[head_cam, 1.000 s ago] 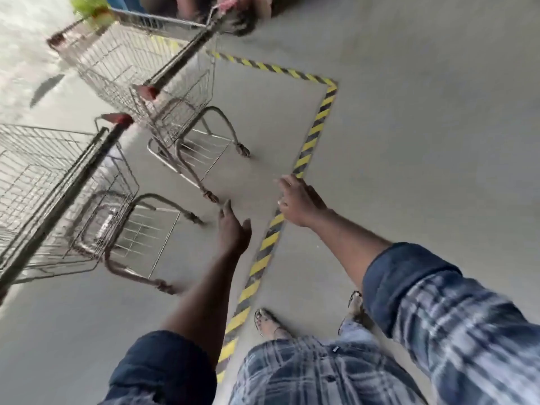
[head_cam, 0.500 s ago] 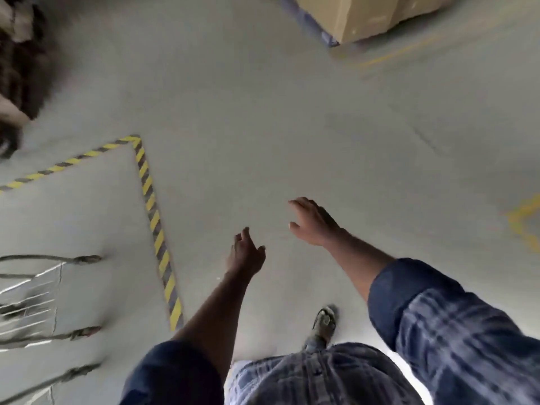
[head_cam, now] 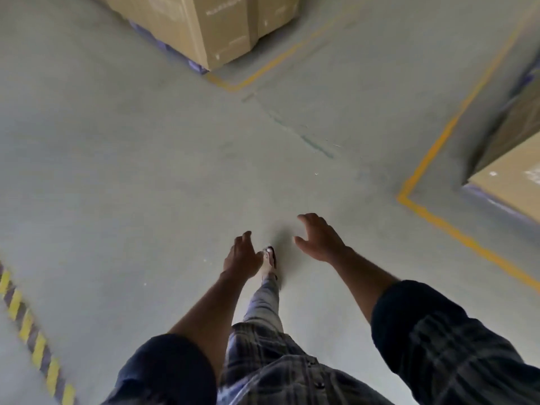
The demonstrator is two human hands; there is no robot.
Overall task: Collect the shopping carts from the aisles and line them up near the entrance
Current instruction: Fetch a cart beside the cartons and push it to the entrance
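No shopping cart shows in the head view now. My left hand (head_cam: 241,255) hangs out in front of me over the grey floor, fingers loosely curled, holding nothing. My right hand (head_cam: 320,238) is a little further forward and to the right, fingers relaxed and spread, also holding nothing. One of my feet (head_cam: 270,258) steps forward between the two hands.
A stack of cardboard boxes (head_cam: 204,21) on a pallet stands ahead inside a yellow floor line (head_cam: 263,68). More boxes (head_cam: 508,176) stand at the right behind another yellow line (head_cam: 438,141). Black-and-yellow hazard tape (head_cam: 32,337) runs along the floor at the lower left.
The view has swung right, away from the two parked carts, which have left the frame. The hazard tape slid to the far left and the boxes came into view. Both hands stay free.
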